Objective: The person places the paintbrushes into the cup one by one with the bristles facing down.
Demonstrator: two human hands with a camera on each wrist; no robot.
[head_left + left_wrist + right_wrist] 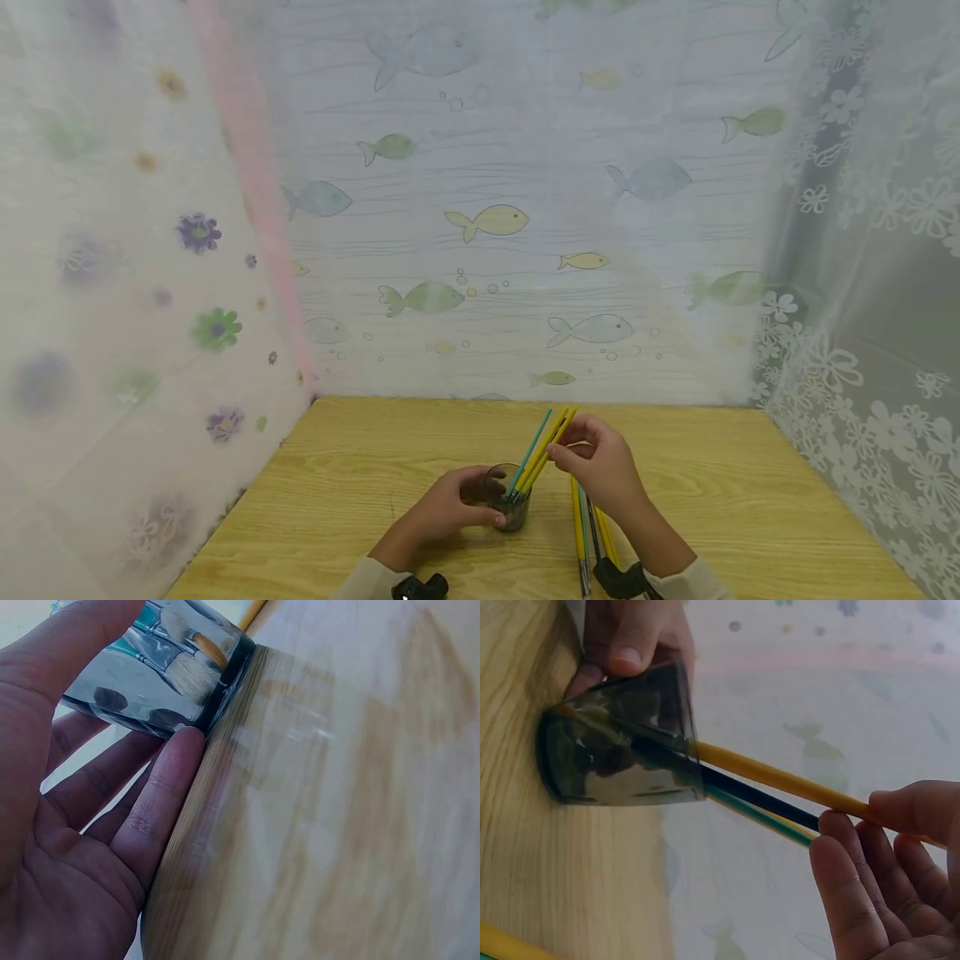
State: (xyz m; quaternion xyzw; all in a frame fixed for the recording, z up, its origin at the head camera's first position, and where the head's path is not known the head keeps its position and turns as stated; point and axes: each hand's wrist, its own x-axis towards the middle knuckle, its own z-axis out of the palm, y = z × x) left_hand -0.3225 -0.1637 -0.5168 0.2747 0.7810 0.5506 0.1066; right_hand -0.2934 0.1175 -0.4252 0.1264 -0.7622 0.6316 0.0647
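A dark-tinted clear glass (514,520) stands on the table, and my left hand (450,504) holds it around the side, thumb in front. Inside it are several paintbrushes with yellow, teal and dark handles. Their bristles (193,676) point down toward the glass bottom in the left wrist view. My right hand (609,468) is above and right of the rim. Its thumb and fingers pinch the yellow handle of one paintbrush (780,777), whose lower end is in the glass. The dark handle (757,796) passes close to the fingertips; whether they touch is hard to tell.
More paintbrushes (578,523) with yellow, teal and dark handles lie on the wooden table (360,467), below my right hand and partly hidden by the wrist. Patterned sheets with fish (495,220) and flowers (217,328) hang at the back and sides.
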